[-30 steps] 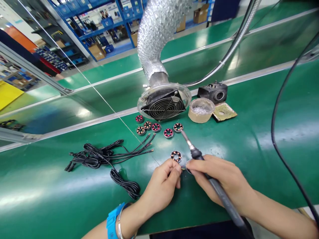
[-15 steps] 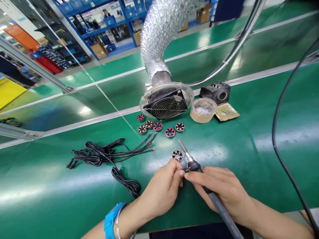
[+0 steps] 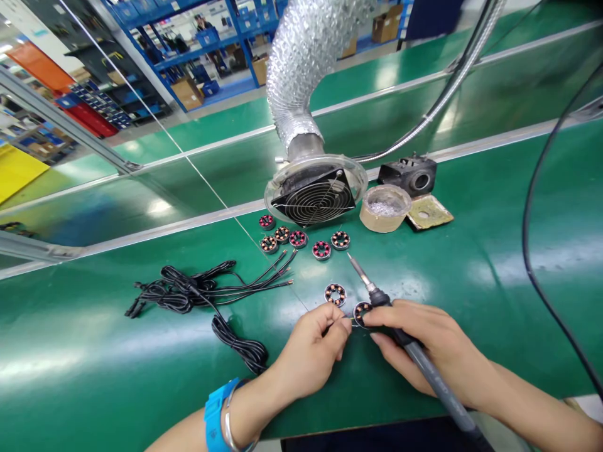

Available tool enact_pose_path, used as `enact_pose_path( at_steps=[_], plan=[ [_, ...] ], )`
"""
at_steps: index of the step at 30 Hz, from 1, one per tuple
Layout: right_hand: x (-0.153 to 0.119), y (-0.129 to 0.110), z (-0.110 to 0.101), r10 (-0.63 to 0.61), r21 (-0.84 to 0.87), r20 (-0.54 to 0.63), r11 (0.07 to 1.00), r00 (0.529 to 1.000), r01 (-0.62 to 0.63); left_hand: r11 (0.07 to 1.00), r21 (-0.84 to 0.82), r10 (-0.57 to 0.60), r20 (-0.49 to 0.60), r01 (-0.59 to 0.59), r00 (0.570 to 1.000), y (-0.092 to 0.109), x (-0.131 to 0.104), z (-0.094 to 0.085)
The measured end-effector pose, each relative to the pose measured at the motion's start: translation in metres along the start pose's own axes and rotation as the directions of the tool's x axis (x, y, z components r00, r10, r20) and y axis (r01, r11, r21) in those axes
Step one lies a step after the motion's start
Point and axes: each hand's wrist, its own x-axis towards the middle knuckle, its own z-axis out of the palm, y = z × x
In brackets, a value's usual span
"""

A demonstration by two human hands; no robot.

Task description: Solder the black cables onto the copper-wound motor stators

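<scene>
- The right hand (image 3: 424, 348), lower centre-right of the frame, is closed around the dark handle of a soldering iron (image 3: 405, 342); the iron's metal tip points up and left, ending just below the row of coils.
- The same hand's fingertips (image 3: 372, 321) press on a small round coil (image 3: 360, 312) lying on the green belt (image 3: 471, 276).
- The left hand (image 3: 308, 355), lower centre, pinches a thin wire end (image 3: 346, 319) between thumb and forefinger, fingers together on it, right beside that coil.
- A second coil (image 3: 335, 294) lies free just above and left of the held one.
- Five more coils (image 3: 301, 238) sit in a loose row at mid-frame, below the fan hood (image 3: 315, 191) of the silver duct (image 3: 306, 69).
- A bundle of black cables (image 3: 188, 292) lies to the left; one coiled length (image 3: 240, 345) lies near the left wrist.
- A round tub (image 3: 382, 208), a yellow sponge pad (image 3: 428, 212) and a black stand (image 3: 409, 174) sit right of the fan.
- A blue wristband (image 3: 215, 408) circles the left wrist.
</scene>
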Motion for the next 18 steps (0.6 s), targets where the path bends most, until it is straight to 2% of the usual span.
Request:
enact_pose_path(
  at_steps=[2,4,8,12,18],
  plan=[
    [0.000,0.002,0.001,-0.044,-0.011,0.016,0.999,0.999,0.044,1.000,-0.002,-0.001,-0.014,0.001,1.000,0.000,-0.001,0.000],
    [0.002,0.002,0.005,-0.071,-0.011,-0.019,0.997,0.997,0.070,1.000,-0.011,0.002,-0.024,-0.003,1.000,0.000,-0.001,0.001],
    [0.008,0.000,0.014,0.006,-0.001,-0.062,1.000,0.998,-0.006,1.000,-0.025,0.007,-0.058,-0.009,0.998,-0.002,-0.001,0.002],
    [0.010,-0.001,0.015,0.017,0.019,-0.051,1.000,0.999,-0.016,1.000,-0.015,0.010,-0.074,-0.011,0.997,-0.003,0.000,0.002],
    [-0.006,-0.001,0.010,0.043,0.026,-0.155,0.999,0.987,-0.040,0.997,0.073,0.027,-0.111,-0.019,0.993,-0.001,-0.001,0.003]
  ],
)
